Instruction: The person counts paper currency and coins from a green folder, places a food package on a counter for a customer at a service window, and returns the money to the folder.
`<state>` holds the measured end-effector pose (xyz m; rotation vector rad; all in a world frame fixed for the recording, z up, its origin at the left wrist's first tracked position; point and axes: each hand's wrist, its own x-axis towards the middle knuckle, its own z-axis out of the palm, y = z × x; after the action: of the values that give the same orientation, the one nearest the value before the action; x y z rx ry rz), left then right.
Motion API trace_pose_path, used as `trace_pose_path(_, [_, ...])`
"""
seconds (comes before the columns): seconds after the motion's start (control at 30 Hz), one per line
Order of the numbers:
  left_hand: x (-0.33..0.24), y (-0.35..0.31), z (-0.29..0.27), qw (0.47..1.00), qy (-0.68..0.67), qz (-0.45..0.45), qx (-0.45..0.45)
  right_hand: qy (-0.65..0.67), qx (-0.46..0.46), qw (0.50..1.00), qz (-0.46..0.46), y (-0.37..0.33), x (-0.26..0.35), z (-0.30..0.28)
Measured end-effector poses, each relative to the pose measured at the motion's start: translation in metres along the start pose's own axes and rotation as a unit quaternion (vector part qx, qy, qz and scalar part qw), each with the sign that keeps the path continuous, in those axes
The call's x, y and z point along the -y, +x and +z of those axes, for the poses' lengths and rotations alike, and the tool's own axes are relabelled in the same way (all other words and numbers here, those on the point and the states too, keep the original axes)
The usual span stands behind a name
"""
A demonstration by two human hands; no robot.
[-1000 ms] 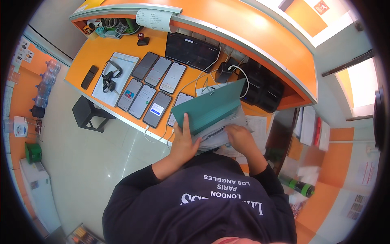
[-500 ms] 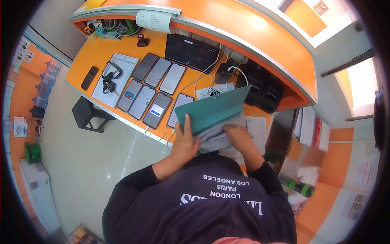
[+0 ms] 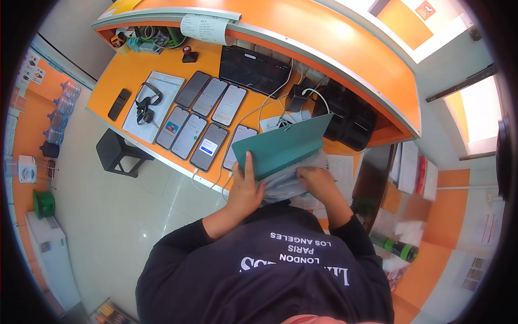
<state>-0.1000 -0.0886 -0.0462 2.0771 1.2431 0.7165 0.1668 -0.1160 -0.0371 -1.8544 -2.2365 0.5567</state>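
Note:
A green document folder stands propped up at the desk's near edge, its flap raised, with pale papers or clear sleeves inside it. My left hand grips its left edge, with fingers up against the green cover and the thumb by the papers. At the folder's right side, my right hand has its fingers pinched on the papers inside; the fingertips are partly hidden. Left of the folder lies a phone, its lower end close to my left fingers.
Several smartphones lie in two rows on the orange desk. Beyond them sits a black screen. A clipboard with papers bears a black strap. White cables run behind the folder. A black stool stands left, below the desk edge.
My right hand has shifted very slightly, and the papers under it look a little flatter and moved. The folder and my left hand stay in place.

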Motion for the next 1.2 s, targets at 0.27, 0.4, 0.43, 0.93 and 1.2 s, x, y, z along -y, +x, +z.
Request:
trace_pose_path(0.27, [-0.001,-0.001,0.003,0.999,-0.012,-0.010,-0.027,0.079,0.007,0.997,-0.007,-0.005,-0.004,-0.012])
trace_pose_path(0.4, [-0.001,-0.001,0.001,0.999,-0.012,-0.006,-0.030,0.097,0.024,0.995,0.030,-0.006,0.001,-0.018])
trace_pose_path(0.43, [0.000,0.000,0.000,0.999,-0.012,-0.006,-0.029,0.122,-0.004,0.992,0.036,-0.008,0.004,-0.018])
trace_pose_path(0.93, [0.001,-0.002,-0.003,0.999,-0.009,0.038,0.003,0.100,0.003,0.995,-0.011,-0.023,-0.002,-0.020])
trace_pose_path(1.2, [0.014,-0.005,0.005,0.992,-0.017,0.056,-0.111,0.064,-0.048,0.996,-0.044,-0.031,0.008,-0.018])
